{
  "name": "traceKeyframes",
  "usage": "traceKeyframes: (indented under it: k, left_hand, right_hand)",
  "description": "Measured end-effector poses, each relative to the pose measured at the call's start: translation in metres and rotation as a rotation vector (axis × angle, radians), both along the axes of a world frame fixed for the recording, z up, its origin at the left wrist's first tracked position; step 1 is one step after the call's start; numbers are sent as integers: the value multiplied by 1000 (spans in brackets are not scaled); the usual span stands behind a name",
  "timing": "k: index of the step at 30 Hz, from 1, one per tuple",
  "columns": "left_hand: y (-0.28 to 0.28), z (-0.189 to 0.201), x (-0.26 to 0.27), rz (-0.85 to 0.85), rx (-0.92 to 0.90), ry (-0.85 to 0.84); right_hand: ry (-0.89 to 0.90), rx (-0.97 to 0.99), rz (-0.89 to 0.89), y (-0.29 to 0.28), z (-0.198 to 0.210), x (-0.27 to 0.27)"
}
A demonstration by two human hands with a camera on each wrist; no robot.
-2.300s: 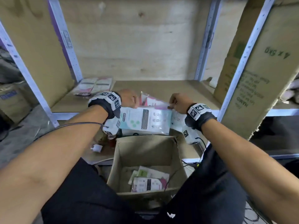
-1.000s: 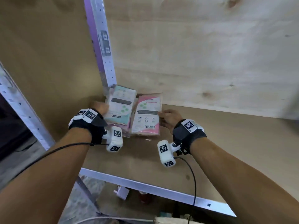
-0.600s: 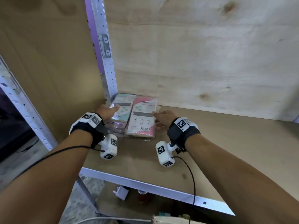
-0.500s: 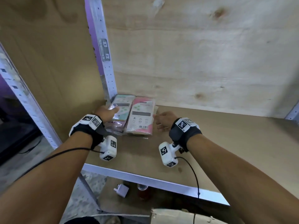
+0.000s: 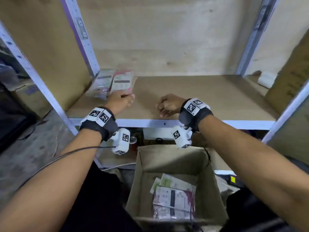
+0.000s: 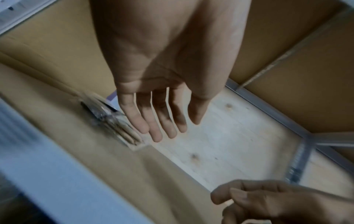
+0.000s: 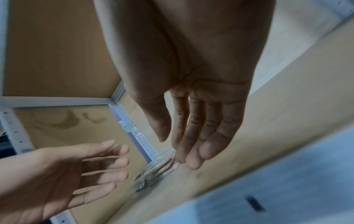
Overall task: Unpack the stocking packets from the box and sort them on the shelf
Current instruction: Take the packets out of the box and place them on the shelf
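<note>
Two flat plastic-wrapped stocking packets, one pale green (image 5: 104, 81) and one pink and white (image 5: 122, 81), lie side by side on small stacks in the far left corner of the brown board shelf (image 5: 192, 91), close against the white perforated metal upright (image 5: 83, 39). From the left wrist view the stacks (image 6: 114, 121) show edge-on and blurred. More packets, a white and maroon one (image 5: 173, 198) on top and pale green ones (image 5: 167, 181) partly under it, lie in the bottom of the open brown cardboard box (image 5: 143, 173) that stands below the shelf's white metal front rail (image 5: 150, 122), between the person's knees. The left hand (image 5: 119, 102) is above the shelf just in front of the pink packet; its fingers (image 6: 153, 121) are straight and slightly spread, holding nothing, and whether they touch the packet cannot be told. The right hand (image 5: 168, 105) is well to the right of the packets, above bare shelf board near the front rail, its fingers (image 7: 193, 136) loosely extended and together, also empty. Both wrists wear black bands with white marker blocks (image 5: 100, 115). A large brown cardboard sheet with printing (image 5: 291, 77) leans at the right end of the shelf.
</note>
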State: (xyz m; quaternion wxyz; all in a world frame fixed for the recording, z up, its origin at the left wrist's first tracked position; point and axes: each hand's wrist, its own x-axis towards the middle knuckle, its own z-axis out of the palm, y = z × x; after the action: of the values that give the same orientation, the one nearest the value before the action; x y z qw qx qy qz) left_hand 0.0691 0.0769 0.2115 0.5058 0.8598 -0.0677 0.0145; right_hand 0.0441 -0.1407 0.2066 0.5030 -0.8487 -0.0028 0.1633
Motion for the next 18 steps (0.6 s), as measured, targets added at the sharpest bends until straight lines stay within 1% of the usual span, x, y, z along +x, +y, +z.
traceKeyframes:
  k: [2, 4, 8, 9, 11, 15, 18]
  left_hand:
    - [-16, -13, -29, -14, 10, 8]
    - [-28, -34, -52, -37, 23, 57]
    - [-50, -86, -93, -132, 51, 159]
    - [-56, -99, -101, -163, 82, 183]
    - [-68, -125, -113, -221, 163, 238]
    - [-89, -176, -122, -304, 214, 435]
    - [-93, -211, -115, -402, 390, 536]
  right_hand:
    - [5, -50, 16, -14, -10, -32]
    - [24, -114, 30, -29, -25, -64]
    - [40, -230, 34, -59, -64, -111]
    - [52, -256, 48, -64, -75, -119]
    - [86, -301, 78, -71, -96, -130]
    - [138, -378, 75, -73, -144, -132]
    - [268, -348, 104, -70, -184, -122]
